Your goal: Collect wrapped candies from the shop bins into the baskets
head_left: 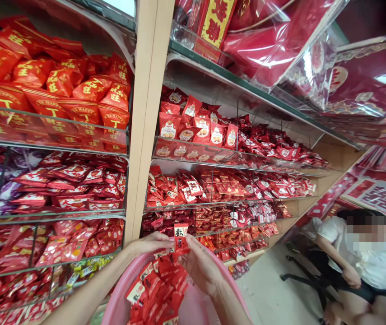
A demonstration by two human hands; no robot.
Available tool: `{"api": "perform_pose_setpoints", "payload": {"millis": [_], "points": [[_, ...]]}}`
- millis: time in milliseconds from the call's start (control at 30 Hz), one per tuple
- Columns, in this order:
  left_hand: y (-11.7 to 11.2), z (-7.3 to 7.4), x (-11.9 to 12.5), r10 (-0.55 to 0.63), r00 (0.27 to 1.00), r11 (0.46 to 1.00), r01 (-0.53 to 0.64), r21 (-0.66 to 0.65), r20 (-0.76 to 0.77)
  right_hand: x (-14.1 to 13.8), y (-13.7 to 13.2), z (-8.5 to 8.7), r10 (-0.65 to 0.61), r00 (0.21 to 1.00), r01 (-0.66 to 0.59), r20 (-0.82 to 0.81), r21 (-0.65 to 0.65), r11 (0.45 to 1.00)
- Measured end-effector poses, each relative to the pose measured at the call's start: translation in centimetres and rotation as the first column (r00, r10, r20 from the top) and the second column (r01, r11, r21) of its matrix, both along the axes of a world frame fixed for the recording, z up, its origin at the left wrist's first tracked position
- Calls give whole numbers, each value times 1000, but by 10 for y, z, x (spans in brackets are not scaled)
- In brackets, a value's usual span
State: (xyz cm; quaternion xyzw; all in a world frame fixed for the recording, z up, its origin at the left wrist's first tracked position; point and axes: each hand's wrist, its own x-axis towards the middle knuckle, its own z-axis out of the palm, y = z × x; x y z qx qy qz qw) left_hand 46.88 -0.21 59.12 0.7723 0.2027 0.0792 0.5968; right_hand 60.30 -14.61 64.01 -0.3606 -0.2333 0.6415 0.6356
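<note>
Both of my hands meet over a pink basket at the bottom centre. My left hand and my right hand pinch a small red packet with a white label between their fingers. The packet stands upright just above a heap of the same red packets lying in the basket. Both hands have their fingers closed on the packet.
Shelves with clear plastic fronts hold piles of red sweet packets on both sides of a beige post. Red decorations in plastic sleeves hang overhead at the right. A person in a white shirt crouches at the lower right.
</note>
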Motion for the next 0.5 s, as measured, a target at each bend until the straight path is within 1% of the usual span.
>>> {"api": "perform_pose_setpoints", "payload": {"millis": [100, 267, 500], "points": [[0, -1, 0, 7, 1000, 1000, -7, 1, 9, -1, 0, -2, -23, 999, 23, -27, -5, 1000], [0, -2, 2, -2, 999, 1000, 2, -4, 41, 1, 1, -5, -53, 998, 52, -16, -28, 998], [0, -1, 0, 8, 1000, 1000, -9, 12, 9, 3, 3, -12, -69, 998, 69, 11, -22, 997]]}}
